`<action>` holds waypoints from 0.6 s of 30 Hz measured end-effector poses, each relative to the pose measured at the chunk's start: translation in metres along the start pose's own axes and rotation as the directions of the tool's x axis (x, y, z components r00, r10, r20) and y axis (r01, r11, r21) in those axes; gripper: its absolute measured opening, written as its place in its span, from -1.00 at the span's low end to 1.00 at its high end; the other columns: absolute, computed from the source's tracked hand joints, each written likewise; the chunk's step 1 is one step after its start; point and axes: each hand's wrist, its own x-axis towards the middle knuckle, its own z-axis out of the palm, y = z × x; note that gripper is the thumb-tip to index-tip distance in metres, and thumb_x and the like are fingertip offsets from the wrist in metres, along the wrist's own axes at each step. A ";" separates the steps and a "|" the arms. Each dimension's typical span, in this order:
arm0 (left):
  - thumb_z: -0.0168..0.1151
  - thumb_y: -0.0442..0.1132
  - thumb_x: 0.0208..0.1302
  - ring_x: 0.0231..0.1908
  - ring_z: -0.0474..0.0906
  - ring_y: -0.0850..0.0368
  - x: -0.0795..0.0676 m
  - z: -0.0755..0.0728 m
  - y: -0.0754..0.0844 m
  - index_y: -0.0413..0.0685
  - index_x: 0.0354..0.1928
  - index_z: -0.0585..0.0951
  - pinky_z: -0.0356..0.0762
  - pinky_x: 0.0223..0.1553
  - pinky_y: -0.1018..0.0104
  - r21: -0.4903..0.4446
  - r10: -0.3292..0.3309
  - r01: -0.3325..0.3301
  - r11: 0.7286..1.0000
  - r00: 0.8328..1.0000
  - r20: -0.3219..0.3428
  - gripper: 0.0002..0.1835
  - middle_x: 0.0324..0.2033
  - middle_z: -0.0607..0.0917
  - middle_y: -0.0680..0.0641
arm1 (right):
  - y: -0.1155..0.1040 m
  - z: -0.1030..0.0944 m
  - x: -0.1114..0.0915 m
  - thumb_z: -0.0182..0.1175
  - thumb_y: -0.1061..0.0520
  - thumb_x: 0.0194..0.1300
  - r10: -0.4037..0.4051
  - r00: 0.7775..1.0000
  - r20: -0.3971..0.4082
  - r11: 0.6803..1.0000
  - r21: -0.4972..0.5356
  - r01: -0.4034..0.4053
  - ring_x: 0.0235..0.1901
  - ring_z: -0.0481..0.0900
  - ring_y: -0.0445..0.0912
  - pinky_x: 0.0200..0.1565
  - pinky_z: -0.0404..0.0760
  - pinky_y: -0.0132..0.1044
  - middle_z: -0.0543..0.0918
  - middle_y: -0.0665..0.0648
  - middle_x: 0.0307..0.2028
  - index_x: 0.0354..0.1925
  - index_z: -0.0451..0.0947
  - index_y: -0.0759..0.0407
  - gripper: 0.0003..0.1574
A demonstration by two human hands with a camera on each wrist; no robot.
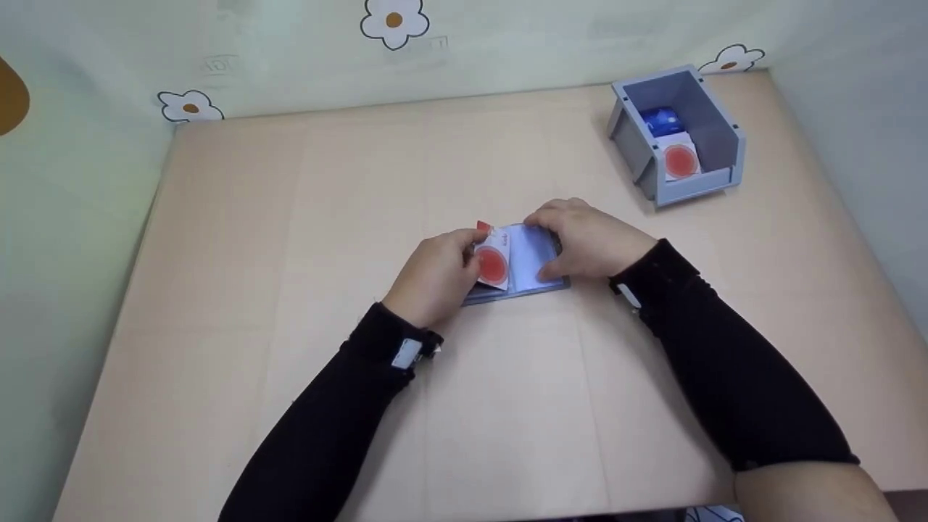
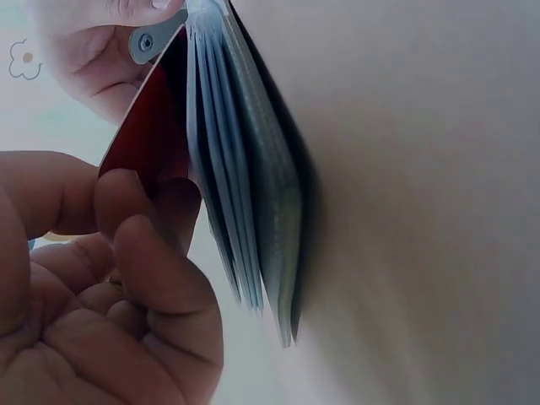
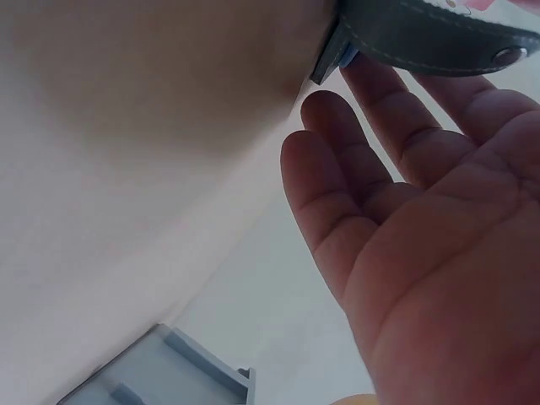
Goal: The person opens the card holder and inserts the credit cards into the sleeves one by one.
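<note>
A small card holder (image 1: 533, 255) with clear sleeves lies open on the table, its dark cover edged with stitching. My left hand (image 1: 437, 274) pinches a white card with a red circle (image 1: 493, 265) over the holder's left part. Seen from the left wrist, the card's red back (image 2: 145, 135) leans against the stacked sleeves (image 2: 221, 152). On the right, my right hand (image 1: 598, 238) holds the holder, thumb at the near side and fingers at the far side. A dark strap with a metal snap (image 3: 439, 40) shows above those fingers in the right wrist view.
At the back right of the table (image 1: 326, 188) stands a grey bin (image 1: 696, 190). Inside it are a blue packet (image 1: 661, 121) and a white card or packet with a red circle (image 1: 680, 159). Walls rise behind the table and on both sides.
</note>
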 end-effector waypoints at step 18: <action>0.06 -0.27 0.58 0.38 0.52 0.07 0.005 -0.007 0.000 -0.01 0.44 0.56 0.41 0.48 0.14 0.099 0.059 -0.062 0.993 0.998 0.031 -0.54 0.31 0.65 -0.09 | -0.001 0.000 0.000 0.60 0.00 0.14 0.002 1.000 0.007 1.000 -0.008 -0.002 0.37 0.41 0.11 0.49 0.36 0.02 0.56 0.16 0.35 0.42 0.48 0.17 -0.06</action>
